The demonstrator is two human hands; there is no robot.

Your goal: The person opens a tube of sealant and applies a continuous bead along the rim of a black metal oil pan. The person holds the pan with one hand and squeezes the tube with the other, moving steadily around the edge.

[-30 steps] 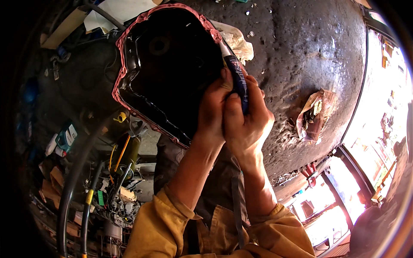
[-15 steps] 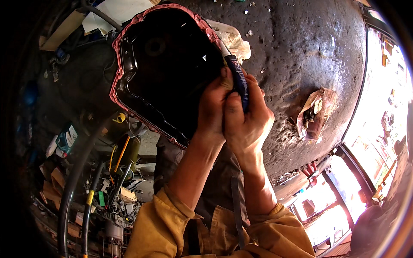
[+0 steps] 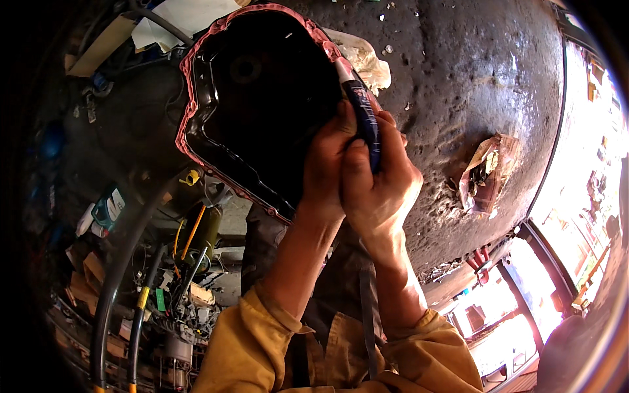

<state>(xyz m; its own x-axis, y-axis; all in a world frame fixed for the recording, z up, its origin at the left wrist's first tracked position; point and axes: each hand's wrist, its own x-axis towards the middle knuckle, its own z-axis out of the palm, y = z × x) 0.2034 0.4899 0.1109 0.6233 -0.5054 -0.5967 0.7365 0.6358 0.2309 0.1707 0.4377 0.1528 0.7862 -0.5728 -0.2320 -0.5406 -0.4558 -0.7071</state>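
A black oil pan [image 3: 262,98] lies before me, its hollow side up. Lumpy pink sealant [image 3: 188,98] runs along its rim on the left, the far end and part of the right. Both my hands grip a dark blue sealant tube [image 3: 364,118] over the right side of the pan. Its pale nozzle rests at the right rim, where the pink bead ends. My left hand [image 3: 325,160] is closed on the tube's left side, thumb up along it. My right hand [image 3: 382,180] wraps the tube's lower end, its thumb pressing beside the left hand.
Crumpled pale plastic [image 3: 367,62] lies just beyond the pan's right rim. Torn brown packaging [image 3: 488,173] sits on the pitted dark surface [image 3: 432,98] at right. Black hoses [image 3: 121,281], a teal bottle [image 3: 109,208] and mixed parts fill the lower left. Cardboard [image 3: 98,49] is at far left.
The whole scene has shifted slightly to the right in view. My hands keep their hold on the tube, and its nozzle stays at the right rim, a little nearer me along it.
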